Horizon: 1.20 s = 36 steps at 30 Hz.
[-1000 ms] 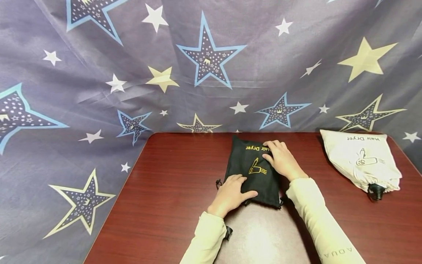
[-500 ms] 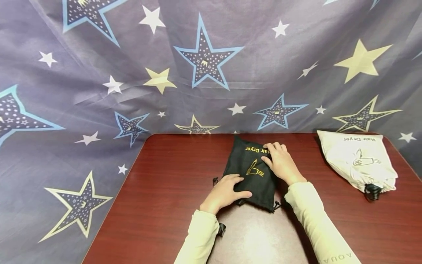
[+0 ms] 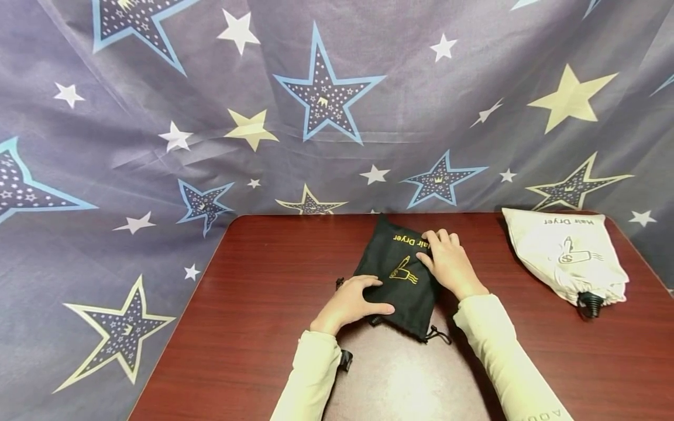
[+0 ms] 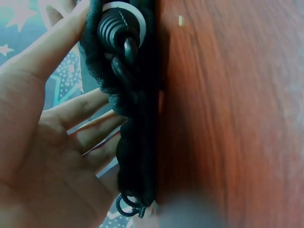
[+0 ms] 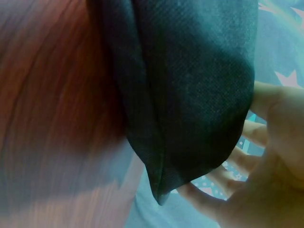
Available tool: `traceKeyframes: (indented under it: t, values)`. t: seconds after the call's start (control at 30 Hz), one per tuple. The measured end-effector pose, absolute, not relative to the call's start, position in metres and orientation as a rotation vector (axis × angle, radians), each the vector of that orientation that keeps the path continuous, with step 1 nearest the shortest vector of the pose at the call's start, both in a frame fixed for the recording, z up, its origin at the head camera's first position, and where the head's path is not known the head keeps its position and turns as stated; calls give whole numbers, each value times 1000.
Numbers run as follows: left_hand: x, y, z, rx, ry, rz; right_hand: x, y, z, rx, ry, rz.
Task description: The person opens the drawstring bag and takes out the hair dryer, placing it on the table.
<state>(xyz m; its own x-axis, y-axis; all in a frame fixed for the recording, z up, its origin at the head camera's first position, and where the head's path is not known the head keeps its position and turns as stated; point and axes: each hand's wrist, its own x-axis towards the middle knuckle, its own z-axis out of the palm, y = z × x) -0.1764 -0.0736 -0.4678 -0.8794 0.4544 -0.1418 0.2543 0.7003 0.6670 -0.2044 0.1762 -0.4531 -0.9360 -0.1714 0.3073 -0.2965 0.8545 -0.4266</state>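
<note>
A black drawstring bag (image 3: 408,301) with yellow "Hair Dryer" lettering and a dryer drawing lies slantwise on the table. My left hand (image 3: 347,305) rests on its near left side, thumb on top and fingers spread. On its far right side lies my right hand (image 3: 449,262), fingertips over part of the lettering. From the left wrist, the bag's gathered opening (image 4: 135,156) shows a black ribbed cord sleeve (image 4: 113,31) inside. The right wrist view holds a closed corner of the bag (image 5: 190,109), with my fingers (image 5: 223,183) along its side. What else the bag contains is hidden.
On the right of the reddish-brown table (image 3: 274,304) sits a white "Hair Dryer" bag (image 3: 563,248), a black ribbed cord sleeve (image 3: 591,304) poking from its near end. A star-patterned cloth (image 3: 337,164) hangs behind the table's far edge.
The black bag has turned a little, its near end swinging left. My left hand has shifted left with it, while the right hand keeps nearly the same place. The view has drifted slightly right.
</note>
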Motion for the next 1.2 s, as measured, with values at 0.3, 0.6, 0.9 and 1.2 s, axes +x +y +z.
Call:
traceKeyframes:
  t: [0.3,0.6,0.9,1.2]
  values:
    - [-181,-77,-470,602,2601,943,-198,178,-456,325,-2744,699]
    - [-185,-75,-471,655,2658,785,-195,177,-457,288,-2752,670]
    - [-192,-80,-469,738,2609,824,-189,175,-454,248,-2744,633]
    - [-199,-84,-469,793,2567,831,-178,169,-454,202,-2749,570]
